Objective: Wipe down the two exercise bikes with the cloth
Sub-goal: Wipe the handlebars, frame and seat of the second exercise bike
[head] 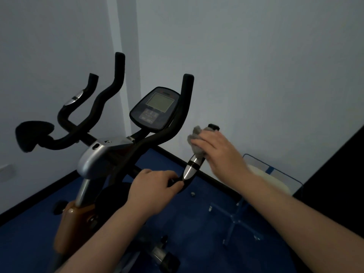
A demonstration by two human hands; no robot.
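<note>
A pale wall (pixel 256 66) and a blue floor (pixel 197 223) frame a black-and-silver exercise bike (pixel 98 160) standing at the centre-left of the room, its curved handlebars (pixel 110 89) rising toward the corner and its console (pixel 154 108) tilted up between them. Part of a second set of handlebars (pixel 78 99) shows just behind, to the left. At right, a clear blue-edged chair (pixel 266 178) stands near the wall, well apart from the bike. The person's two bare hands work apart on the bike's near right grip: the left hand (pixel 155 188) is curled around the black bar just below the silver sensor (pixel 192 167), while the right hand (pixel 218 148) presses a crumpled grey cloth (pixel 196 140) against the upper end of that grip, fingers wrapped over the fabric.
</note>
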